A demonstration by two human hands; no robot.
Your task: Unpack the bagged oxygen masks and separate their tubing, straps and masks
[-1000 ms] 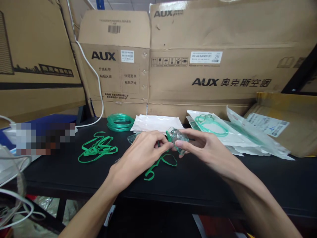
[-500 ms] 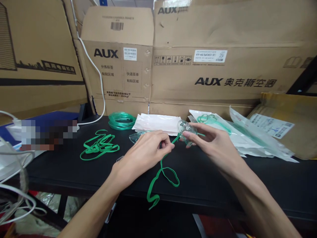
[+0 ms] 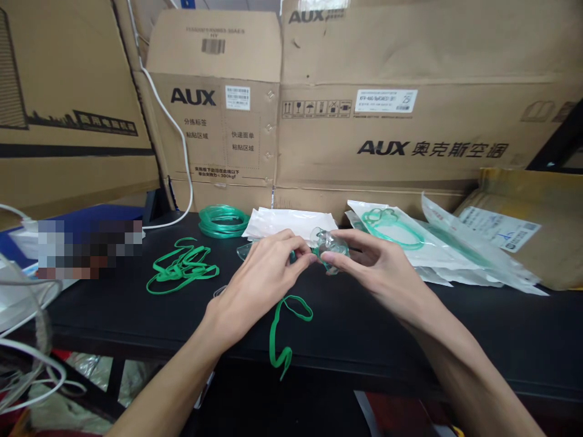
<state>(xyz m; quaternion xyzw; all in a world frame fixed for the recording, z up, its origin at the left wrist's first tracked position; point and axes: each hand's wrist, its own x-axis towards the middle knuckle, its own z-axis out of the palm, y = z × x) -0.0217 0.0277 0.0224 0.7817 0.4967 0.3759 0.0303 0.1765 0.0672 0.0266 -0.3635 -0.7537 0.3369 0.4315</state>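
Note:
My right hand [image 3: 380, 258] grips a clear plastic face mask [image 3: 332, 243] between thumb and fingers, above the black table. Pinched at the mask's left edge, my left hand [image 3: 268, 267] holds a green elastic strap [image 3: 274, 340]. The strap's loose end hangs below in a loop and a curl. Fingers hide the place where strap and mask meet. Partly behind my left hand lies another clear plastic piece [image 3: 243, 250]. To the left, a loose heap of green straps [image 3: 184, 271] rests on the table.
A coil of green tubing [image 3: 223, 221] lies at the back beside white packets [image 3: 291, 222]. Bagged green tubing [image 3: 396, 233] is at the right, near a brown parcel [image 3: 542, 224]. Cardboard boxes [image 3: 319, 176] wall off the back. White cables [image 3: 184, 152] run along the left.
The mask in my right hand has moved left and slightly down, up against my left fingers. The hanging strap's loop has shifted left.

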